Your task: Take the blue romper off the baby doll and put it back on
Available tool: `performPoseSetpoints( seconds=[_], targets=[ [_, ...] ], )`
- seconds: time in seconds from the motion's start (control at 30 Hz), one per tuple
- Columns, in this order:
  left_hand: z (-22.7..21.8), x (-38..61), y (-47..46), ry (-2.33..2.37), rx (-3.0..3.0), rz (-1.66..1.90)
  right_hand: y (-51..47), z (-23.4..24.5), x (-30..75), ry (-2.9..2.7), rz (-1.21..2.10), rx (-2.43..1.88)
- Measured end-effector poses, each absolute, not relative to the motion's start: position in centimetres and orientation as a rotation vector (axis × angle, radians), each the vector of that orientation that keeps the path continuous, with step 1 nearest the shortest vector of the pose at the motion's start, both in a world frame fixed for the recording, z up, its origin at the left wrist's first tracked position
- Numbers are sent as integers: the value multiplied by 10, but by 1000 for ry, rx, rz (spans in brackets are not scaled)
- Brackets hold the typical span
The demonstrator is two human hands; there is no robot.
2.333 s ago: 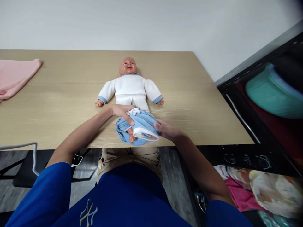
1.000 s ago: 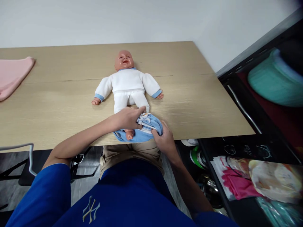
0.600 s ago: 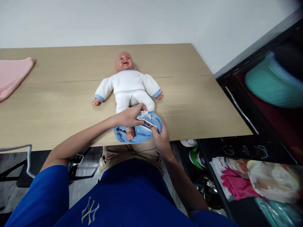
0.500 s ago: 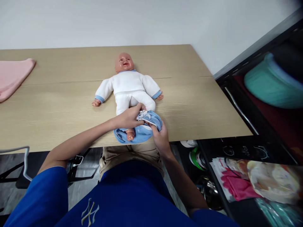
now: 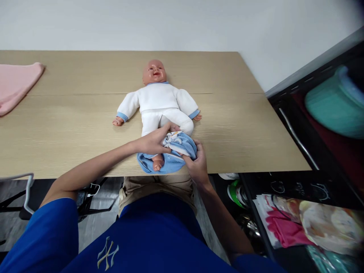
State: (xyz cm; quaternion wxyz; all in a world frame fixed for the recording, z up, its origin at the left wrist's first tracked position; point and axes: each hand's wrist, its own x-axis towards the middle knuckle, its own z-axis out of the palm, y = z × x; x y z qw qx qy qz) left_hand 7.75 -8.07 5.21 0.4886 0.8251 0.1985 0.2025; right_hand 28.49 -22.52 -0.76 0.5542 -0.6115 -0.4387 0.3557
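A white-and-gold emblem (image 5: 107, 253) of interlocked letters, apparently N and Y, marks the royal-blue cloth shirt (image 5: 148, 235) the person wears. A white cartoon print (image 5: 172, 138) with dark outlines shows on the sky-blue terry-cloth garment with white trim (image 5: 184, 143); its finer detail is too small to read. White line drawings (image 5: 300, 188) on the black cabinet at the right are too blurred to make out.

The garment lies bunched between the 2 hands at the near edge of the pale wooden table (image 5: 241, 132), around the lower legs of a plastic-headed doll in soft white clothes with blue cuffs (image 5: 159, 98). The left hand (image 5: 155, 142) pinches the printed side, thumb and fingers nearly together on the cloth. The right hand (image 5: 197, 163) curls around the opposite side, thumb pressed to the white-trimmed opening. 1 bare doll foot (image 5: 158, 163) shows below the left hand.
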Motion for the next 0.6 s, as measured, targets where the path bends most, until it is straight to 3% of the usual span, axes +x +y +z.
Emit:
performPoseSetpoints(
  seconds=[0.4, 0.6],
  targets=[
    [62, 79, -84, 592, 2023, 575, -200, 1, 314, -1183, 663, -1380],
    [66, 74, -78, 576, 2040, 617, -177, 7, 344, -1330, 1087, -1238]
  ],
)
